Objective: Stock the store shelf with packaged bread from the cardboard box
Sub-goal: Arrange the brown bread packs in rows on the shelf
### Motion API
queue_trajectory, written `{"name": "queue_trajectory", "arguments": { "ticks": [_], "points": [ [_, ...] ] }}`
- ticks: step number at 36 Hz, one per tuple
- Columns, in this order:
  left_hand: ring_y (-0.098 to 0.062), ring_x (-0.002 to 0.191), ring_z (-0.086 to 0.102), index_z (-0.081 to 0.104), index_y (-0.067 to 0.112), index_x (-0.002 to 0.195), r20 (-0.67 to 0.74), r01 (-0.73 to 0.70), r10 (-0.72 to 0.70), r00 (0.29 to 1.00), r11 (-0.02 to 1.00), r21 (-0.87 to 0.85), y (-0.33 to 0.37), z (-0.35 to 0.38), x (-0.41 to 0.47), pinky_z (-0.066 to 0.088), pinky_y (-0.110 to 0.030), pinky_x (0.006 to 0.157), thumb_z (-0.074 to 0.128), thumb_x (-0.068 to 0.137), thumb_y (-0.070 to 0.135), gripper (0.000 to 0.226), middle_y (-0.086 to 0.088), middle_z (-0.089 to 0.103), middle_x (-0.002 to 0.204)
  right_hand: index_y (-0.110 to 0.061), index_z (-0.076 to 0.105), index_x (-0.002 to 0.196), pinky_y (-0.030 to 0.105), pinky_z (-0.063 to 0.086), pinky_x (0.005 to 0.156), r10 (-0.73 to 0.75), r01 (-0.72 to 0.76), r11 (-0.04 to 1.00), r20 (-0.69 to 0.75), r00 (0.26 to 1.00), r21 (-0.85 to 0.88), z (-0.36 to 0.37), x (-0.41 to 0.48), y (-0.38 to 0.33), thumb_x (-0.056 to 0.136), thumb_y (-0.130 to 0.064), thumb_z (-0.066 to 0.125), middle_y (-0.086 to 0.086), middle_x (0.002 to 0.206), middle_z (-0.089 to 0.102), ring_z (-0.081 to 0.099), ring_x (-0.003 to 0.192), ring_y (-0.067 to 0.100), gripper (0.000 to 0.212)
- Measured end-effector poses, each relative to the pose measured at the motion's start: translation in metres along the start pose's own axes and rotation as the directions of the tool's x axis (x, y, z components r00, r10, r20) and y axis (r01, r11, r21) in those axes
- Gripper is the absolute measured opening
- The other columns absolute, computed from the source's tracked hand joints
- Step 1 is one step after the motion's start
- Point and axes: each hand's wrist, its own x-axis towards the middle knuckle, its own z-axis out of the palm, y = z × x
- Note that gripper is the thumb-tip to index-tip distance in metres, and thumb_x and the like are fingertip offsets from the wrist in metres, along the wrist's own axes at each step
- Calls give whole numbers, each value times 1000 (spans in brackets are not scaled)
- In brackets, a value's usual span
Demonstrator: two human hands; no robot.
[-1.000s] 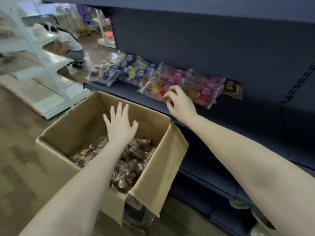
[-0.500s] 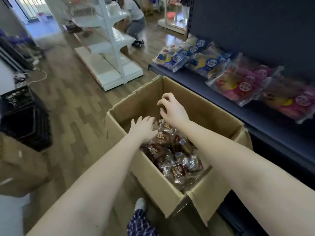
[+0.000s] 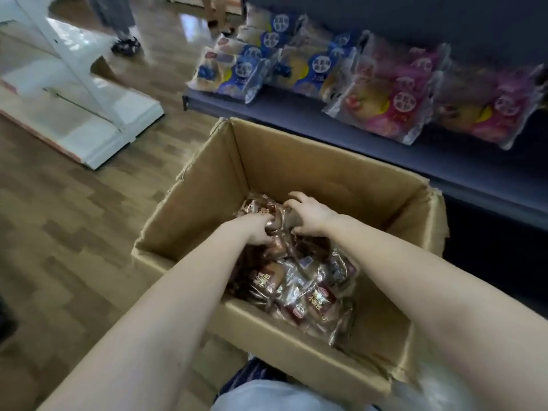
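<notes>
An open box point(image 3: 296, 161) is seen on the wood floor point(image 3: 74, 218), set against the front edge of the dark blue shelf point(image 3: 444, 161). Brown packs point(image 3: 311, 295) of bread are heaped inside it, mostly toward its near right corner. Both hands are reached into the box at the far side of the heap. The left hand point(image 3: 255, 229) is pressed onto the brown packs with its fingers point(image 3: 265, 222) curled around one. The right hand point(image 3: 311, 215), just beside it, is likewise closed over a pack. On the shelf, blue packs point(image 3: 252, 75) are laid at the left end and pink packs point(image 3: 394, 99) to their right. A white rack point(image 3: 89, 114) is placed well apart on the floor, to the left.
</notes>
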Motion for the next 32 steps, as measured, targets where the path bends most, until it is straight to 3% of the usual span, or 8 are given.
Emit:
{"name": "queue_trajectory", "arguments": {
  "ticks": [5, 9, 13, 18, 23, 27, 30, 32],
  "points": [
    [-27, 138, 34, 11, 21, 154, 171, -32, 53, 984, 992, -122, -12, 24, 23, 29, -33, 113, 66, 86, 31, 88, -8, 28, 156, -12, 24, 148, 31, 22, 113, 88, -82, 996, 168, 982, -43, 34, 3, 17, 81, -30, 73, 11, 156, 17, 22, 142, 26, 86],
    [-27, 138, 34, 8, 23, 153, 183, -26, 56, 982, 986, -162, -16, 26, 33, 28, -35, 114, 71, 83, 30, 94, -8, 28, 156, -14, 23, 149, 33, 20, 115, 109, -82, 989, 230, 967, -126, 40, 9, 23, 78, -32, 75, 11, 155, 23, 16, 144, 25, 90],
    [-30, 139, 33, -1, 27, 153, 249, -20, 45, 967, 995, -101, -15, 32, 40, 30, -42, 114, 77, 78, 34, 108, -8, 27, 156, -16, 22, 149, 41, 23, 117, 144, -86, 970, 251, 957, -229, 43, 8, 28, 77, -33, 75, 6, 155, 23, 9, 146, 23, 91],
    [-34, 141, 27, -3, 27, 153, 202, -58, 48, 978, 997, 45, -11, 38, 37, 29, -47, 113, 77, 78, 35, 110, -11, 22, 157, -16, 23, 149, 44, 27, 115, 166, -70, 939, 265, 950, -336, 42, 1, 29, 74, -42, 76, 5, 154, 22, 9, 145, 29, 96],
    [-35, 138, 32, -3, 26, 153, 205, -57, 37, 978, 994, 94, -11, 36, 39, 33, -47, 111, 79, 76, 28, 112, -14, 27, 154, -24, 26, 146, 50, 39, 101, 209, -109, 929, 260, 943, -353, 36, -3, 26, 73, -37, 78, 6, 150, 28, 17, 142, 32, 90],
    [-36, 135, 35, -5, 29, 153, 218, -43, 20, 976, 994, 104, -10, 34, 43, 36, -46, 108, 76, 79, 24, 110, -14, 29, 153, -21, 38, 135, 40, 43, 93, 182, -115, 951, 218, 959, -287, 32, 3, 29, 78, -32, 73, 6, 136, 46, 36, 126, 30, 67],
    [-36, 135, 36, -6, 33, 152, 253, -11, -5, 967, 998, 63, -10, 31, 47, 36, -46, 108, 75, 80, 25, 109, -13, 30, 152, -22, 52, 110, 34, 44, 79, 172, -147, 981, 210, 962, -128, 28, 6, 33, 77, -25, 71, 4, 115, 56, 47, 111, 26, 38],
    [-34, 134, 37, -2, 33, 153, 280, 8, -10, 960, 1000, 11, -13, 27, 50, 35, -47, 109, 74, 80, 24, 105, -12, 32, 152, -22, 53, 96, 33, 46, 74, 165, -166, 986, 210, 964, -14, 22, 6, 33, 73, -21, 72, 2, 101, 58, 54, 98, 24, 30]
  ]
}}
